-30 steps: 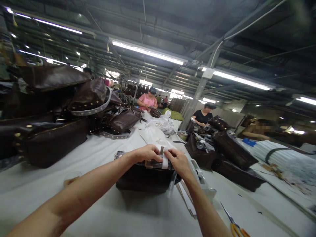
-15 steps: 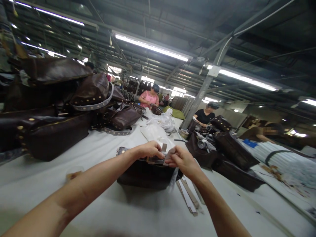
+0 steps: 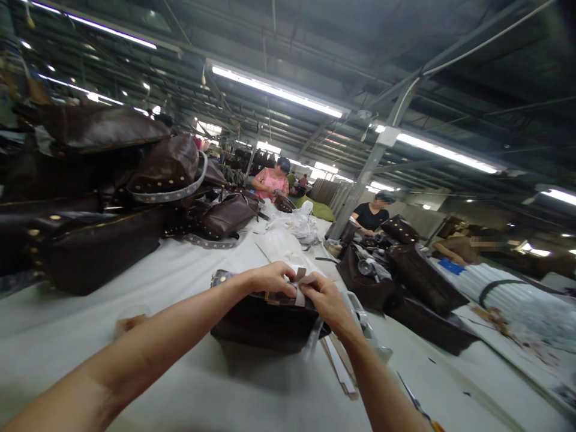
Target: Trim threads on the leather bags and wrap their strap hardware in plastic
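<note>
A dark brown leather bag stands on the white-covered table right in front of me. Over its top edge, a pale grey-beige strip is bent between my two hands. My left hand pinches the strip from the left with thumb and fingers. From the other side my right hand grips the strip's folded end, its fingertips close to the left thumb. A grey studded strap shows at the bag's left corner. The fingers hide part of the bag's opening.
Dark leather bags are heaped on the left, others on the right. Flat strips lie beside the bag, and a tool with an orange handle lies lower right. Clear plastic is piled ahead. Co-workers stand around the table.
My hands have drawn closer together, and the strip now stands bent between them. The view has shifted slightly, bringing the orange-handled tool and a clear plastic piece by my right forearm into sight.
</note>
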Demonstrator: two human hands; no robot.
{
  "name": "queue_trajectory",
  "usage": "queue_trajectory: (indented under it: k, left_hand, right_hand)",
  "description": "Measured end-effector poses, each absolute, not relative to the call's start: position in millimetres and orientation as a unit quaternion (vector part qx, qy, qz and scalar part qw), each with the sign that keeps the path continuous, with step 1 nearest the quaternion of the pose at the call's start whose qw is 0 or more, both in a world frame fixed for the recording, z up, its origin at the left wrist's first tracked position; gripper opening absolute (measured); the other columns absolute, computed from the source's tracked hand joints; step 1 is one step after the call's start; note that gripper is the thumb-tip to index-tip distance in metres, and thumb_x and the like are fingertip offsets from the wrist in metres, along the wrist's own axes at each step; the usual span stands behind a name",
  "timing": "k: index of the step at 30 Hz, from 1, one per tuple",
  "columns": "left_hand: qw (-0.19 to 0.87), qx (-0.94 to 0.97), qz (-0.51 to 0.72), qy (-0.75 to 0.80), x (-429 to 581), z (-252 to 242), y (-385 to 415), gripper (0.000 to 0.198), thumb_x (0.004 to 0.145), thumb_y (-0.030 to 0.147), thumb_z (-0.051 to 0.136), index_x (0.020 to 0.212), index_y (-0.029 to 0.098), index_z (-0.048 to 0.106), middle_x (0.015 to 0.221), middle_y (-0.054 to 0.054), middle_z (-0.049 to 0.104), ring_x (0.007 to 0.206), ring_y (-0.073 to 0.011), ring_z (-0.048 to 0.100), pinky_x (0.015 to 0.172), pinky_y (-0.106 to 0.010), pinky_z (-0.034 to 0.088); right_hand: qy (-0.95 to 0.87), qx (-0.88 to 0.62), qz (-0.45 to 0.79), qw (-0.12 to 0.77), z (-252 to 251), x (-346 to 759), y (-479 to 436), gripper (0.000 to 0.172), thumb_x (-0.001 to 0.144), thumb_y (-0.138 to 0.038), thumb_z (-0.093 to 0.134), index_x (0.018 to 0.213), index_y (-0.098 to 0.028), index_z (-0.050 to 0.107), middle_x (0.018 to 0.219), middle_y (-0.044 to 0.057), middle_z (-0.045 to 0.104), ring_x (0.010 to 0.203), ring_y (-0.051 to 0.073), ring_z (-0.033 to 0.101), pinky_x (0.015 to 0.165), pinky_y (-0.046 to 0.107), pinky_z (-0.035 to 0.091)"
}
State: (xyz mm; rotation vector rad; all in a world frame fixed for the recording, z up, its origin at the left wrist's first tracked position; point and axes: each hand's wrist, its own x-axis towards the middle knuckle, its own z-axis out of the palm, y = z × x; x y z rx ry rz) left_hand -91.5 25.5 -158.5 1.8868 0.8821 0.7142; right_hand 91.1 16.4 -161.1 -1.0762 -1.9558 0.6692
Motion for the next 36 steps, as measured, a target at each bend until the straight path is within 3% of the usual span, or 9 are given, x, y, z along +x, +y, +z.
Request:
queue_trajectory:
  k: [5, 13, 19, 23, 30, 36]
  left_hand:
    - [0.446, 0.782, 0.288, 0.326, -90, -161, 32, 0.025, 0.058, 0.019, 0.065, 0.082, 0.014, 0.069, 0.068, 0.004, 0.058, 0.067, -0.0122, 0.050, 0.061, -0.020, 0.038]
    - [0.531, 0.718, 0.258, 0.369, -106, -156, 34, 0.038, 0.056, 0.026, 0.078, 0.091, 0.016, 0.069, 0.079, 0.002, 0.065, 0.073, -0.0135, 0.057, 0.068, -0.022, 0.044]
    - [0.648, 0.643, 0.206, 0.352, -102, -150, 31, 0.027, 0.059, 0.032, 0.076, 0.079, 0.016, 0.068, 0.061, 0.002, 0.063, 0.054, -0.0127, 0.055, 0.054, -0.023, 0.044]
    - [0.620, 0.627, 0.212, 0.422, -88, -145, 28, 0.015, 0.060, 0.028, 0.069, 0.067, 0.015, 0.065, 0.055, 0.002, 0.060, 0.047, -0.0117, 0.052, 0.046, -0.022, 0.042]
    - [0.551, 0.640, 0.264, 0.465, -77, -147, 17, 0.013, 0.056, 0.028, 0.063, 0.058, 0.016, 0.061, 0.048, 0.004, 0.051, 0.043, -0.0100, 0.043, 0.040, -0.022, 0.033]
    - [0.493, 0.667, 0.272, 0.488, -73, -138, 8, 0.014, 0.057, 0.029, 0.062, 0.059, 0.015, 0.061, 0.046, 0.006, 0.044, 0.044, -0.0094, 0.038, 0.042, -0.023, 0.025]
  right_hand:
    - [-0.735, -0.471, 0.269, 0.405, -164, 90, 21, 0.015, 0.062, -0.033, 0.061, 0.055, -0.020, 0.056, 0.052, -0.003, 0.053, 0.055, 0.015, 0.046, 0.054, 0.026, 0.033]
    - [-0.726, -0.478, 0.155, 0.469, -166, 83, 8, 0.024, 0.072, -0.040, 0.054, 0.056, -0.021, 0.052, 0.051, -0.003, 0.050, 0.054, 0.015, 0.045, 0.054, 0.027, 0.032]
    - [-0.716, -0.473, 0.156, 0.489, -174, 82, 9, 0.023, 0.074, -0.040, 0.055, 0.060, -0.021, 0.055, 0.053, -0.003, 0.053, 0.055, 0.015, 0.046, 0.055, 0.027, 0.034]
    - [-0.710, -0.467, 0.176, 0.497, -178, 86, 11, 0.024, 0.075, -0.040, 0.057, 0.061, -0.020, 0.057, 0.054, -0.003, 0.054, 0.055, 0.014, 0.046, 0.055, 0.026, 0.035]
    - [-0.713, -0.459, 0.199, 0.492, -180, 87, 12, 0.020, 0.074, -0.038, 0.060, 0.064, -0.021, 0.060, 0.058, -0.002, 0.060, 0.058, 0.016, 0.054, 0.057, 0.027, 0.040]
    - [-0.676, -0.501, 0.216, 0.495, -178, 97, 19, 0.027, 0.062, -0.042, 0.073, 0.079, -0.021, 0.068, 0.079, 0.006, 0.072, 0.075, 0.024, 0.066, 0.069, 0.033, 0.049]
